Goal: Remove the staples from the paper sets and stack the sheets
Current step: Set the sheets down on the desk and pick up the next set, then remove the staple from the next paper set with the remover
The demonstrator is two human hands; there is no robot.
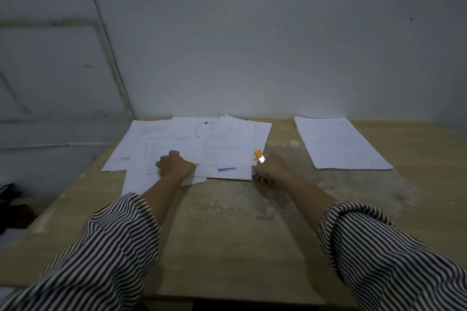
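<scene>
The right hand (pixel 269 169) grips an orange staple remover (pixel 258 156) at the edge of the loose paper sets (pixel 222 149), the left hand (pixel 175 165) rests curled on them, while a neat stack (pixel 338 144) at right suggests some sheets done, many left.

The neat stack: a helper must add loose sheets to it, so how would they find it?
On the wooden table, look to the far right, near the wall. The neat stack lies alone there, edges squared, apart from the messy overlapping papers between the hands.
</scene>
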